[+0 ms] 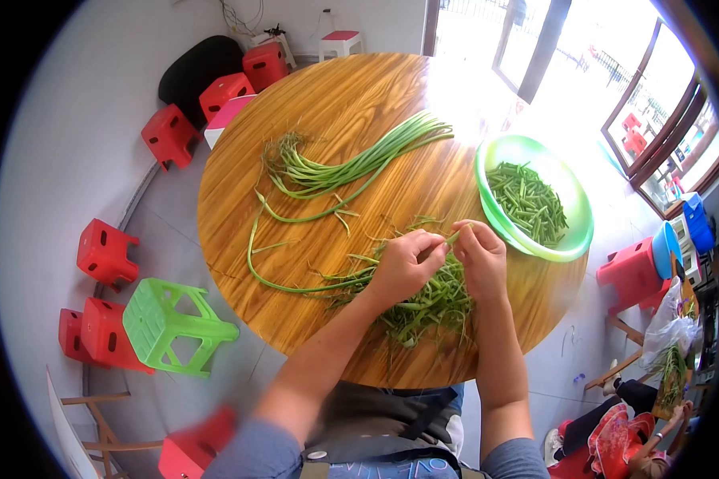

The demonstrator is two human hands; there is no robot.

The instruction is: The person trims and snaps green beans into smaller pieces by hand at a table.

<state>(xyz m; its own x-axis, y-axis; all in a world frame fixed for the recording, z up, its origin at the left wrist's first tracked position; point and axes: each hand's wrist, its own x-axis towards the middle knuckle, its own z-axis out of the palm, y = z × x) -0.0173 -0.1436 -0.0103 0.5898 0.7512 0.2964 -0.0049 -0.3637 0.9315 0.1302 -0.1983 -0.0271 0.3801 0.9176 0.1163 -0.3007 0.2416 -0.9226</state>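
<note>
My left hand (407, 263) and my right hand (482, 257) meet over the near part of the table, fingertips pinched together. Between them is a short, pale green end of a garlic scape (453, 238), gripped from both sides. Under my hands lies a heap of green scraps (427, 311). One long scape (295, 288) curves from the left into this heap. Farther back rests a bundle of long garlic scapes (351, 172), with thin, tangled tips at its left end. To the right of my hands, a light green basin (581, 239) holds short cut pieces (527, 203).
The round wooden table (248, 199) stands before me. Red stools (108, 251) and a green stool (164, 327) are on the left. Another person (623, 439) sits at lower right beside a small wooden table with greens and a plastic bag (661, 327). Glass doors (655, 96) are behind.
</note>
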